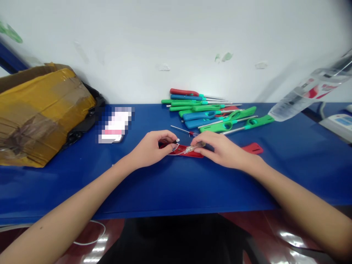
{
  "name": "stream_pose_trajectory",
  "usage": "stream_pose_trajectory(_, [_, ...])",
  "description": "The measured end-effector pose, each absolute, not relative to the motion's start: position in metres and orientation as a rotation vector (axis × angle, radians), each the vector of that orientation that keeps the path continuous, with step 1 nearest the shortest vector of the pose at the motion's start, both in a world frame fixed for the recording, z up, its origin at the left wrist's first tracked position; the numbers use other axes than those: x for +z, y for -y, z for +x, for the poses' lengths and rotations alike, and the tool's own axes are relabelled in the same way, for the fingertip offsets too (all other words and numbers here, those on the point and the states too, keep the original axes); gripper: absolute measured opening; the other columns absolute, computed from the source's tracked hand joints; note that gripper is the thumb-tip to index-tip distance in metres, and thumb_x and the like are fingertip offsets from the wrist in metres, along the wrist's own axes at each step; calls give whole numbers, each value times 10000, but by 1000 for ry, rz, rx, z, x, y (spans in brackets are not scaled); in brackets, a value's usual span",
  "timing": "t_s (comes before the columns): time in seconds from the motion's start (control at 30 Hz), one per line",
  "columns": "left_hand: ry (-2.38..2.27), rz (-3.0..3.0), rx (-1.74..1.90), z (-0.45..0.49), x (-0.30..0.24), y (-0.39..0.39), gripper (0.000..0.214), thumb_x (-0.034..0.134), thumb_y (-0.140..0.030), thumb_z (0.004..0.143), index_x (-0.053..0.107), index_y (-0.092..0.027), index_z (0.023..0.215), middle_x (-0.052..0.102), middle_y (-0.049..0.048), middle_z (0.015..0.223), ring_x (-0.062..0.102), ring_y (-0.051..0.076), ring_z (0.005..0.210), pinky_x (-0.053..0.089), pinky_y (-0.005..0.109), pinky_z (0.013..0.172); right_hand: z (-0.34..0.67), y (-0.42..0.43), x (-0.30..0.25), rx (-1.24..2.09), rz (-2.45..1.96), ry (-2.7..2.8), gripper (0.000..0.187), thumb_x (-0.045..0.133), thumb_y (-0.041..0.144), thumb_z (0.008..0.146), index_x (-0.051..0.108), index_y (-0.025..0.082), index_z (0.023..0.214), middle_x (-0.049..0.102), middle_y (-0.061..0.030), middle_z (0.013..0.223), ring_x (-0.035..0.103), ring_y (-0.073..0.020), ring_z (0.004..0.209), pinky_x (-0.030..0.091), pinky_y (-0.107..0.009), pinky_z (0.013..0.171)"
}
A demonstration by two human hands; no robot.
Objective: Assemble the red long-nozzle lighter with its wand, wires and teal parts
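My left hand point(151, 148) is closed in a pinch on a small black igniter piece point(175, 142) with a white tip. From around it a thin white wire point(176, 154) runs toward the right. Between the fingertips of my right hand point(220, 148) is a clear, amber-tinted lighter fuel tank point(198, 146) with a metallic valve end pointing left. Both parts are just over an open red lighter shell half point(192, 152) lying on the blue table point(165, 190). The other red shell half point(253, 148) lies beyond my right wrist, partly hidden by it.
Behind my hands lies a screwdriver point(180, 129), its handle partly hidden. Several green, blue and red long-necked lighters point(211, 127) are piled near the wall. A phone point(117, 124) and a taped cardboard box point(41, 113) are left; a tilted plastic bottle point(297, 99) and white device point(339, 124) right.
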State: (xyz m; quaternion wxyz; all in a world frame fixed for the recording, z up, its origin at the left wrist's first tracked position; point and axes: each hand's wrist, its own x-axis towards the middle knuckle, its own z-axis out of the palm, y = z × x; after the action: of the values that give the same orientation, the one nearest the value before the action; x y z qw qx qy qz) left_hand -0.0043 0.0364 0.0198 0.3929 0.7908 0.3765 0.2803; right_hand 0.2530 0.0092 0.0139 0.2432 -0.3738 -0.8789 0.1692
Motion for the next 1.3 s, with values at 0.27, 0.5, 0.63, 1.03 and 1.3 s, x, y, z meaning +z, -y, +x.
stream_pose_trajectory(0.27, [-879, 2186, 689, -9, 25, -35, 170, 622, -199, 859, 724, -180, 994, 735, 31, 945, 664, 152, 849, 513, 253, 772, 252, -8, 15, 461, -1010, 2390, 119, 564, 247, 949, 646, 212, 1028, 706, -56, 961, 629, -197, 884, 501, -314, 778])
stream_pose_trajectory(0.5, [-836, 2381, 640, -11, 23, -31, 269, 600, -276, 920, 717, -235, 1159, 707, 37, 972, 639, 131, 789, 501, 227, 708, 251, -8, 17, 503, -1018, 2323, 103, 596, 268, 928, 652, 218, 998, 711, -53, 935, 648, -202, 847, 513, -326, 753])
stream_pose_trajectory(0.63, [-804, 2438, 586, -10, 20, -30, 291, 550, -269, 960, 688, -250, 1216, 686, 37, 1009, 638, 137, 854, 503, 236, 781, 250, -8, 16, 556, -1026, 2282, 106, 611, 283, 922, 656, 215, 990, 713, -49, 937, 652, -196, 842, 516, -323, 770])
stream_pose_trajectory(1.03, [-788, 2496, 547, -8, 22, -28, 299, 470, -266, 1000, 666, -229, 1223, 659, 44, 995, 627, 154, 888, 487, 268, 830, 251, -8, 14, 626, -1098, 2264, 199, 553, 289, 955, 681, 219, 1091, 742, -60, 1032, 686, -211, 880, 537, -328, 779])
stream_pose_trajectory(1.3, [-818, 2474, 560, -7, 21, -28, 307, 485, -253, 984, 658, -223, 1237, 664, 47, 993, 637, 158, 890, 498, 267, 828, 252, -8, 15, 640, -1131, 2262, 268, 480, 340, 993, 679, 217, 1124, 747, -57, 1001, 689, -205, 852, 531, -308, 748])
